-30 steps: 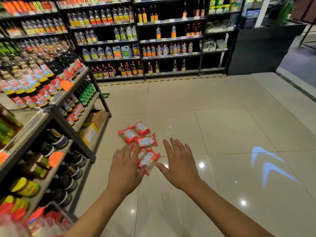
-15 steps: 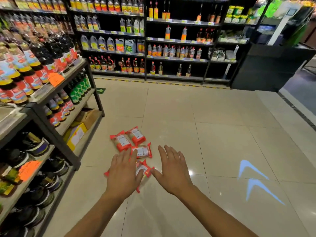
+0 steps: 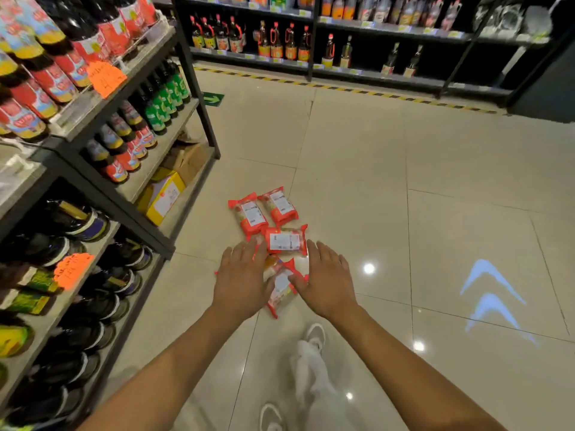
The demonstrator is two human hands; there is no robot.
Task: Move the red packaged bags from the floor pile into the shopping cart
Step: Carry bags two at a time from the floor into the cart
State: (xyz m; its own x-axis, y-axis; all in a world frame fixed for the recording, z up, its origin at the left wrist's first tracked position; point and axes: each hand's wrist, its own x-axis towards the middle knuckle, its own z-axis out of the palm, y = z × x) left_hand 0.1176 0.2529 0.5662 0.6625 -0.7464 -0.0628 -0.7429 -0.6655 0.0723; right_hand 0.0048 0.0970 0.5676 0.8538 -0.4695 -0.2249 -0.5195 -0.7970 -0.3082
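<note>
1. The fingers (image 3: 244,255) of the left hand (image 3: 241,279) and the fingers (image 3: 325,255) of the right hand (image 3: 326,279) are straight and a little spread, and they hold nothing. Whether they already touch a bag, I cannot tell.
2. The red packaged bags (image 3: 278,208) lie in a small pile on the tiled floor (image 3: 357,181), near the bottle shelf (image 3: 149,169). The shopping cart is not in view.
3. The nearest bag (image 3: 281,289) lies between the two hands, beside both thumbs. Its long axis runs away from the person, leaning slightly to the right.
4. The crosswise bag (image 3: 285,241) lies just ahead, between the fingertips of both hands. Two more bags (image 3: 249,214) lie side by side beyond it.
5. Both hands are about equally near to the nearest bag, one on each long side.
6. Both arms reach forward and down, with the palms turned toward the floor.
7. In my judgement, the next move is to close both hands inward on the long sides of the nearest bag.
</note>
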